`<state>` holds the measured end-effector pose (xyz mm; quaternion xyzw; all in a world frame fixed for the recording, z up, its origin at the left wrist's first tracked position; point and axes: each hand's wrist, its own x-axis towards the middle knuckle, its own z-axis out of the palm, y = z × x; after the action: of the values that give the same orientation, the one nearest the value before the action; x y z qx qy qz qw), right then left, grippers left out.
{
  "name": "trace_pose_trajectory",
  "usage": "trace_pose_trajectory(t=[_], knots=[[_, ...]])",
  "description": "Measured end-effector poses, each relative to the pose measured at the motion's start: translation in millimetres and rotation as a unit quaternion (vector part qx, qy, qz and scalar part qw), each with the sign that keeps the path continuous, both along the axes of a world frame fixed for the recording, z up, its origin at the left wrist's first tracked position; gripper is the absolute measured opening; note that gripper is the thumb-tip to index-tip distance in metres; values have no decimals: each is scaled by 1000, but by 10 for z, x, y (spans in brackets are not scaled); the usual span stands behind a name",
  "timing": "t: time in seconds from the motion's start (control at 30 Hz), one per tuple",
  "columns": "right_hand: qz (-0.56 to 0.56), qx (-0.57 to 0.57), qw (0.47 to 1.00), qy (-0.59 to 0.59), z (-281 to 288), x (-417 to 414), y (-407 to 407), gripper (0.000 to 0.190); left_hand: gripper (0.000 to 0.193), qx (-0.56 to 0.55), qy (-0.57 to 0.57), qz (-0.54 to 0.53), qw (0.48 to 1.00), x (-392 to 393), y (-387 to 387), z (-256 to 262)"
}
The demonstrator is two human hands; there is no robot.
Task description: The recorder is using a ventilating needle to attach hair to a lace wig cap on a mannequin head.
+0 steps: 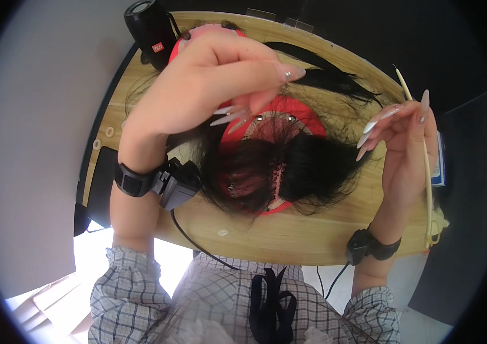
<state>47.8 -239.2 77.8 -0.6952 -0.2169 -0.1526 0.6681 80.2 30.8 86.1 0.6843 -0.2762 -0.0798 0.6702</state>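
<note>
A hairpiece of black hair [325,167] lies over a red, rounded form [305,112] with pins along its pale patch, on the wooden table. Above its upper left side is my left hand [226,81], thumb and index finger pinched together; whether fine hair is between them cannot be told. My right hand [406,129] is raised to the right of the hairpiece and holds a thin cream-coloured ventilating needle [427,172] with a small hooked tip between thumb and fingers. The needle's lower end has a loop near the table's right edge.
A black cylindrical speaker [151,36] stands at the back left beside a second red form [238,32]. A bundle of black hair [333,79] lies behind. Small pale rings [96,144] and a dark flat device [105,187] are at left. A blue-and-white box [440,161] is at right.
</note>
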Motion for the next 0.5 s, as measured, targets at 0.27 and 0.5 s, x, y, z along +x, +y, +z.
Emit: trace_pose_trajectory(t=[0.27, 0.5], knots=[[-45, -116, 992, 36, -43, -126, 248, 25, 28, -39, 15, -24, 999, 182, 124, -68], [-70, -124, 985, 97, 27, -24, 315, 21, 30, -156, 44, 94, 982, 331, 351, -9]])
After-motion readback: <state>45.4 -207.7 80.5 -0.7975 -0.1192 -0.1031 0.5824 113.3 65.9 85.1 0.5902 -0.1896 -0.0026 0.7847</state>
